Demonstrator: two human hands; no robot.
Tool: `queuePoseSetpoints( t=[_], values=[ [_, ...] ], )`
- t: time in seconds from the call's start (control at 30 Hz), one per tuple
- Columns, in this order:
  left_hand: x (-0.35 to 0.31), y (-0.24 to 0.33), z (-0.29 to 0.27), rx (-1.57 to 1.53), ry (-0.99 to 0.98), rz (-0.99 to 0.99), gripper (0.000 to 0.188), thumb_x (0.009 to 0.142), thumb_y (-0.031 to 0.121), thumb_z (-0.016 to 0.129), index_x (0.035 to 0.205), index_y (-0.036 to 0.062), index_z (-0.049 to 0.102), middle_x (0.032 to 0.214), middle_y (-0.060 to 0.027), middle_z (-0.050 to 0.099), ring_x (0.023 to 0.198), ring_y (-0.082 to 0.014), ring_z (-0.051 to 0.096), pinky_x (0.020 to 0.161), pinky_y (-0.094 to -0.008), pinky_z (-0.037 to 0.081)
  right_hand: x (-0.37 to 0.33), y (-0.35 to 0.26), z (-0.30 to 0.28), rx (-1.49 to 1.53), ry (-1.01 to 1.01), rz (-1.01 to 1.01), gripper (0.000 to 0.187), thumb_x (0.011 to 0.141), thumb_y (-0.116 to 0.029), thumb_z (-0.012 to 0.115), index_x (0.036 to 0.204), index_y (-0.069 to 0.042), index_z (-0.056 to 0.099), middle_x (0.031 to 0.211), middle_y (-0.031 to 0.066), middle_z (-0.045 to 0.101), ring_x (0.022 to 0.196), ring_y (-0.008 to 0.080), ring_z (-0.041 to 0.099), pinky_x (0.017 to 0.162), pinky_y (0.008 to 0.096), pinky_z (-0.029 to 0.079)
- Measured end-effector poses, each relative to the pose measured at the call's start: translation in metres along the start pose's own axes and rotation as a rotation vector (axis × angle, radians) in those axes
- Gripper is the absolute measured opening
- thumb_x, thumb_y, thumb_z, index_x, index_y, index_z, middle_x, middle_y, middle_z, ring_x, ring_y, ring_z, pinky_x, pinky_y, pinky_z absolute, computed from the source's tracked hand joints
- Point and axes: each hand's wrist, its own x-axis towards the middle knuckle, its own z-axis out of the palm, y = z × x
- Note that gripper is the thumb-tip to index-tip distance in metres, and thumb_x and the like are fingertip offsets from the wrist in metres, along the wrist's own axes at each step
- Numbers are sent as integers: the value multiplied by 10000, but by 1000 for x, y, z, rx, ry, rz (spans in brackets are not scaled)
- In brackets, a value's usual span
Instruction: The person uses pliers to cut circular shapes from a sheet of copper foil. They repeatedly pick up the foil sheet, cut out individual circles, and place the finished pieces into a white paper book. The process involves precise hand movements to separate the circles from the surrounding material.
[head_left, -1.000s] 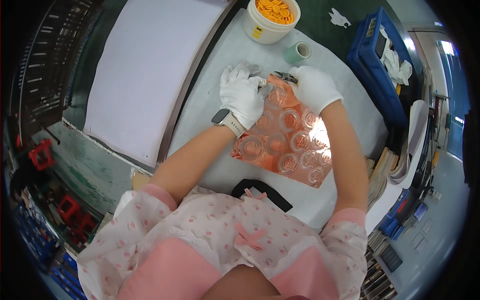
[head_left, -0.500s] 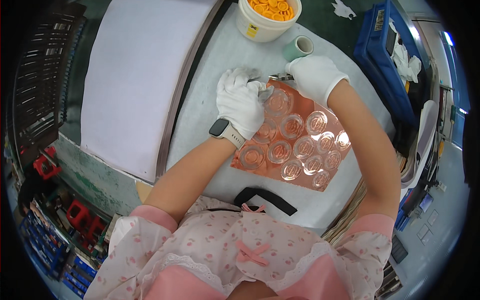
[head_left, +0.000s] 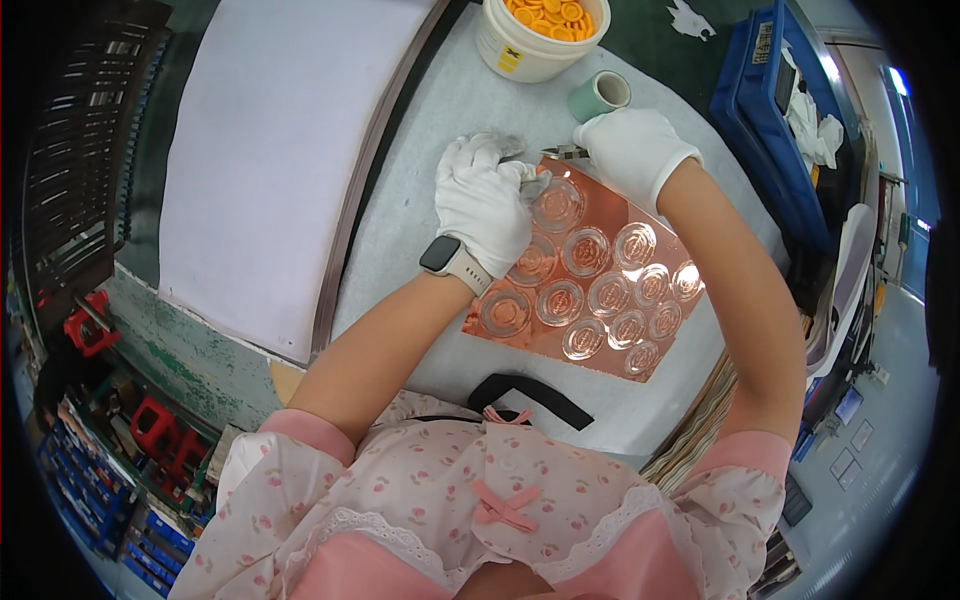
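A copper-coloured sheet (head_left: pixel 610 210) lies on the pale work mat, with several round clear discs (head_left: pixel 582 252) resting on it in rows. My left hand (head_left: pixel 482 200), in a white glove with grey fingertips, is at the sheet's upper left side. Its fingers are curled and pressed together beside the topmost disc; what they pinch is hidden. In my gloved right hand (head_left: pixel 632 150) is a small metal tool like pliers or nippers. The tool's jaws (head_left: pixel 565 152) point left at the sheet's top corner, towards my left fingertips. My right fingers wrap round its handles, which are mostly hidden.
Beyond my hands stand a white tub (head_left: pixel 535 60) of orange round pieces and a green-and-white roll (head_left: pixel 600 95). Blue crates (head_left: pixel 745 110) sit at the far right. A large white board (head_left: pixel 290 150) with a dark edge lies left. A black strap (head_left: pixel 540 398) lies near me.
Hardly anything differs. Both hands stay at the sheet's top corner, and the whole view has shifted very slightly.
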Motion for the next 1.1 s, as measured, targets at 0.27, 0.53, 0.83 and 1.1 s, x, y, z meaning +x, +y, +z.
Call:
queuePoseSetpoints(
  t=[0.27, 0.53, 0.83, 1.1],
  values=[
    [-1, -1, 1, -8, 5, 4, 139, 725, 220, 720, 745, 88, 679, 991, -82, 637, 996, -302, 553, 937, -460, 381, 1, -3, -6, -70, -6, -2, 157, 762, -63, 550, 876, -88, 655, 787, 140, 653, 741, 324, 648, 654, 406, 524],
    [0, 1, -2, -3, 6, 5, 141, 725, 222, 720, 755, 89, 683, 990, -83, 639, 1004, -301, 552, 924, -454, 382, 1, -2, -9, -79, -3, -11, 150, 761, -65, 550, 866, -82, 656, 780, 143, 654, 743, 318, 652, 644, 409, 526],
    [0, 1, -3, -16, -15, 18, 134, 736, 226, 710, 755, 96, 684, 1010, -83, 637, 1029, -305, 542, 931, -453, 376, 3, -2, 8, -46, 86, -18, 120, 753, -84, 551, 826, -89, 646, 757, 122, 655, 735, 307, 653, 633, 408, 525],
    [-1, 0, -1, -14, -52, 11, 133, 758, 218, 690, 754, 85, 678, 1001, -83, 631, 1001, -298, 544, 916, -456, 379, 3, -1, 20, 35, 112, -30, 77, 740, -110, 570, 786, -90, 629, 737, 116, 646, 719, 311, 642, 624, 419, 515]
  ],
)
